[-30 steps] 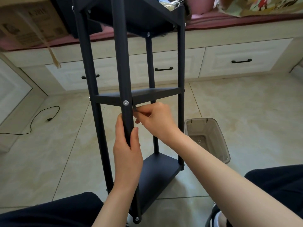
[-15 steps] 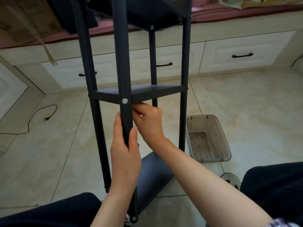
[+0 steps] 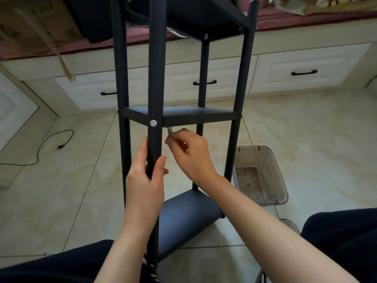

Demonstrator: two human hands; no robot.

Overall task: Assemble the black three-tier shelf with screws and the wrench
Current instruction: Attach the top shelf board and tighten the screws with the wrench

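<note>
Standing upright on the floor tiles in the middle of the frame, the black shelf (image 3: 179, 117) has all three tiers mounted on its posts. Lower centre, the left hand (image 3: 144, 180) wraps its fingers around the near post (image 3: 156, 78) just below the middle tier, steadying it. Right beside it, the right hand (image 3: 189, 154) pinches a small pale wrench (image 3: 170, 133) with curled fingers, its tip under the tier's front edge. A silver screw (image 3: 153, 123) sits in the post. Short, square turns should tighten best, I think.
</note>
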